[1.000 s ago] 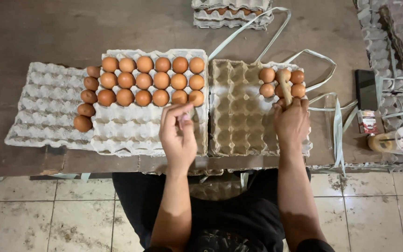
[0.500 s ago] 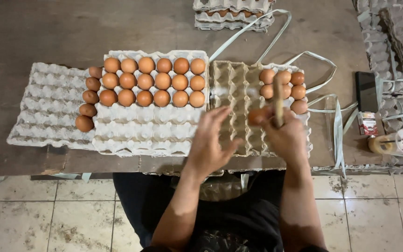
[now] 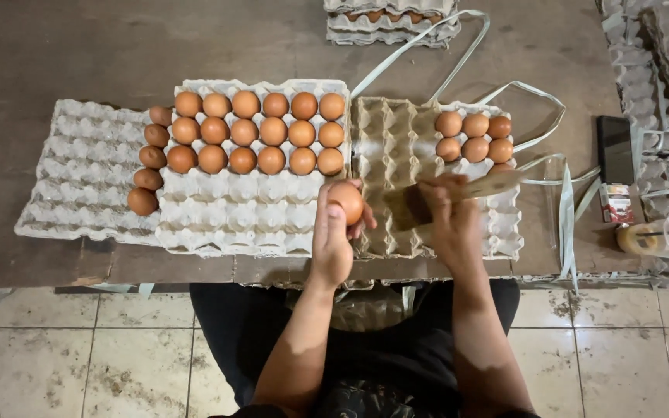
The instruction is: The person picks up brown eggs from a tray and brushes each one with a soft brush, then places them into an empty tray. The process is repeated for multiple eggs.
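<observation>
Half a second ago the egg sat in the right hand over the tan tray; now it has crossed to the left hand (image 3: 333,240), which has closed round the brown egg (image 3: 346,203) and holds it up just off the near right corner of the white egg tray (image 3: 234,220).

Starting at the far left, a second white tray (image 3: 79,182) pokes out from under that one, with a column of eggs (image 3: 149,159) along the seam. The top white tray carries three full rows of eggs (image 3: 261,131) at its far side (the near rows are bare cups). To finish this well, I'd judge, the egg should go down blunt and straight into the nearest free cup, fingers loosening only once it sits, since shell against shell in the filled row is the risk.

Then comes the tan tray (image 3: 396,147), mostly vacant, with six eggs (image 3: 474,135) at its far right. The right hand (image 3: 447,213) is clamped on a flat tan tool, a brush or scraper by the look of it (image 3: 458,193); I cannot tell which.

Both trays overhang the counter (image 3: 56,46) at its near edge, so pressing down there would tip them. Open room lies over the bare cups; farther right, white straps (image 3: 559,209), a dark phone (image 3: 615,149) and a small packet (image 3: 617,203) crowd things.
</observation>
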